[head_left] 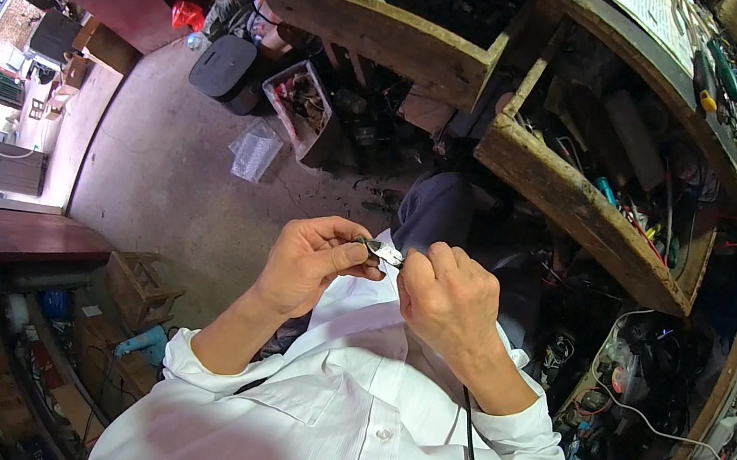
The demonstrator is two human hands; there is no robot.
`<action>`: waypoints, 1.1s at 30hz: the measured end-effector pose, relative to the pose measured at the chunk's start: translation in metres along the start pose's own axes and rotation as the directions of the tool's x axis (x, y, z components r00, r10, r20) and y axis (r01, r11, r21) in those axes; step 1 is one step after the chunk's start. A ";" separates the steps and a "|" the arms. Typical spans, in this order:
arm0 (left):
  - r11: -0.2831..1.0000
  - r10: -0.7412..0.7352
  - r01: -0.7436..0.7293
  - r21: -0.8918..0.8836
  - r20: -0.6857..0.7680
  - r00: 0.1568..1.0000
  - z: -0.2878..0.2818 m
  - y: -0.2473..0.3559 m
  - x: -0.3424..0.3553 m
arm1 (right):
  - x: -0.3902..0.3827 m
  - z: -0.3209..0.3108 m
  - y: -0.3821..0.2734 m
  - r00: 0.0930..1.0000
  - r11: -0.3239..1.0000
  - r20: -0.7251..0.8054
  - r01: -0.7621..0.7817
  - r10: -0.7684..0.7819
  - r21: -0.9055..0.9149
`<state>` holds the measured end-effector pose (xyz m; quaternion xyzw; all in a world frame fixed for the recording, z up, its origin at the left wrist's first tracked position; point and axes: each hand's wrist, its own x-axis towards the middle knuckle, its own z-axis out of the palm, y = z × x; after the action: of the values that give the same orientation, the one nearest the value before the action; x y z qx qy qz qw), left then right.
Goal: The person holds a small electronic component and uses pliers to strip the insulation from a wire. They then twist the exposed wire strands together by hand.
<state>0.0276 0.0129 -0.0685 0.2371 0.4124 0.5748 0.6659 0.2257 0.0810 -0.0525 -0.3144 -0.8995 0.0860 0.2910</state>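
Both hands meet in front of my white shirt, above my lap. Between finger and thumb of my left hand point(317, 258) is a small object with a dark end and a shiny white-silver part point(386, 253); its exact kind is too small to make out. My right hand point(448, 292) is closed at the right end of this piece. Its fingertips are turned away, so whether they grip the piece or something smaller is hidden.
Two open wooden drawers point(579, 197) full of tools and parts jut out ahead and to the right. A dark bin point(223, 67), a box of scraps point(299, 111) and bubble wrap point(255, 151) are on the floor. A wooden stool point(141, 289) stands at left.
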 end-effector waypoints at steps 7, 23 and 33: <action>0.998 0.056 -0.056 0.006 0.014 0.998 0.001 0.000 0.000 | -0.002 0.001 -0.006 0.974 0.920 0.101 -0.224 0.202 0.321; 0.996 0.010 -0.014 -0.092 -0.041 0.999 -0.006 -0.005 -0.002 | 0.001 -0.001 0.003 0.930 0.797 0.212 -0.367 0.301 0.480; 0.999 0.035 -0.037 -0.029 -0.057 0.998 -0.005 -0.006 -0.001 | 0.005 -0.009 -0.003 0.988 0.959 0.093 -0.139 0.119 0.248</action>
<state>0.0273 0.0099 -0.0759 0.2179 0.4180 0.5992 0.6471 0.2260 0.0811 -0.0418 -0.3291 -0.8693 0.2311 0.2875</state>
